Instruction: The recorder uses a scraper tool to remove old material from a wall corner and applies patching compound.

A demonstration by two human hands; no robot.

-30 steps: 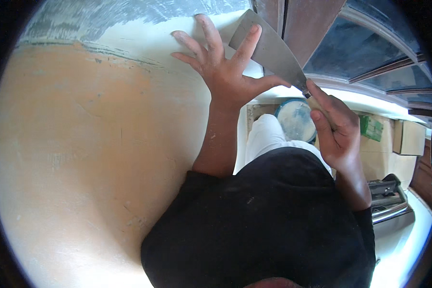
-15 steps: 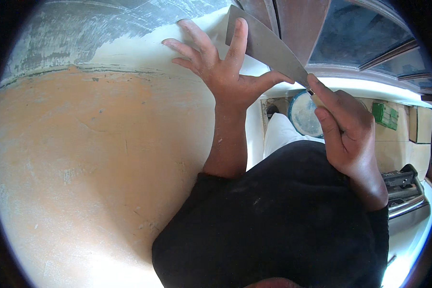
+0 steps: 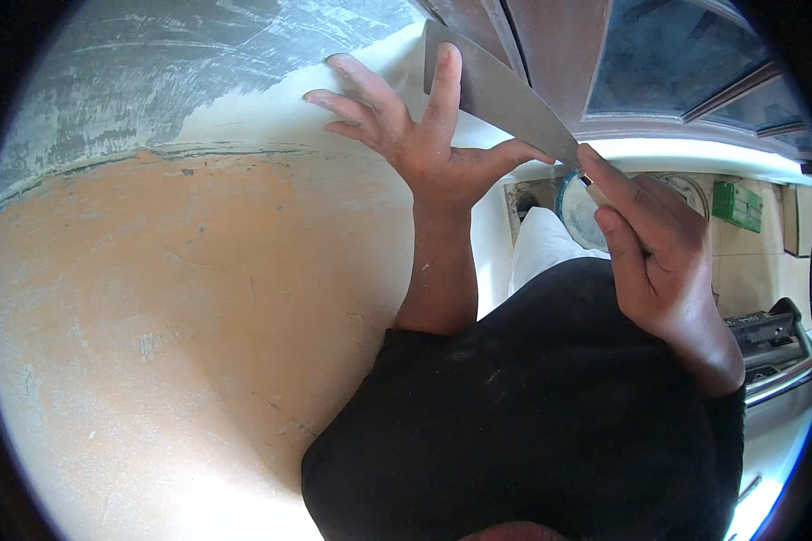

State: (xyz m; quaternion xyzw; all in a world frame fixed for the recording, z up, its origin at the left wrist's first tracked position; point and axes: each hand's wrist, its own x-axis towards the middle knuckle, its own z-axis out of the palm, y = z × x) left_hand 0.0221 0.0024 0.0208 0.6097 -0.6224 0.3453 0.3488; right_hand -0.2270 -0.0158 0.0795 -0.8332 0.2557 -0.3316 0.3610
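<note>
A wide putty knife with a grey metal blade [image 3: 501, 90] lies slantwise at the top centre, its broad end by the wall and the window frame. My right hand [image 3: 650, 239] is closed round its pale handle, the index finger stretched along toward the blade. My left hand [image 3: 419, 135] has its fingers spread wide; the index fingertip overlaps the blade and the thumb tip reaches its narrow end. White dust clings to the left fingers. Behind them is a wall band of smooth white putty [image 3: 253, 99] beside rough grey plaster [image 3: 153, 81].
An orange-tan patchy surface [image 3: 198, 261] fills the left side. At the upper right stands a brown-framed window [image 3: 677, 72]. Below are a round whitish bucket [image 3: 579, 212], partly hidden, a green block-like object [image 3: 737, 206] and a black and silver metal object [image 3: 771, 347].
The view has shifted a little, so the wall and floor objects sit slightly lower. Both hands and the putty knife keep nearly the same pose; my right hand covers more of the bucket.
</note>
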